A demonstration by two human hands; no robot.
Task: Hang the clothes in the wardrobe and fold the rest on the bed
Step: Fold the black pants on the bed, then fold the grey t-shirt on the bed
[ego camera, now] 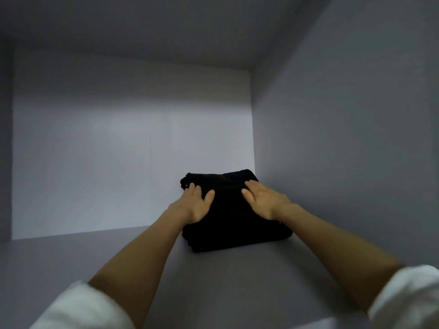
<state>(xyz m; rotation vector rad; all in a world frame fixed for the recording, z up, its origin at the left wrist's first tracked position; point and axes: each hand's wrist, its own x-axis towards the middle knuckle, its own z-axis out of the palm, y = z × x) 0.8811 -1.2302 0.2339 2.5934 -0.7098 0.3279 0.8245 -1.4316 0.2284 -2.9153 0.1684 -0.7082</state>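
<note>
I am looking into a pale grey wardrobe compartment [133, 148], and both my arms reach forward over its shelf [225, 281]. A stack of folded black clothes [234, 224] sits on that shelf toward 1 o'clock, pushed into the back right corner, its far edge against or just beside the back panel and its right side close to the side wall [344, 138]; I cannot tell whether it touches either. The layers show as dark folds along the stack's near left edge. My left hand [193, 205] lies on the left part of the stack's top, fingers straight and relaxed, thumb spread toward the middle, its grip apart and clamped on nothing. My right hand [261, 198] rests flat on the right part of the top, fingers extended toward 11 o'clock, likewise apart, pressing rather than pinching. White sleeves [80, 307] are pushed up both forearms at the bottom corners
</note>
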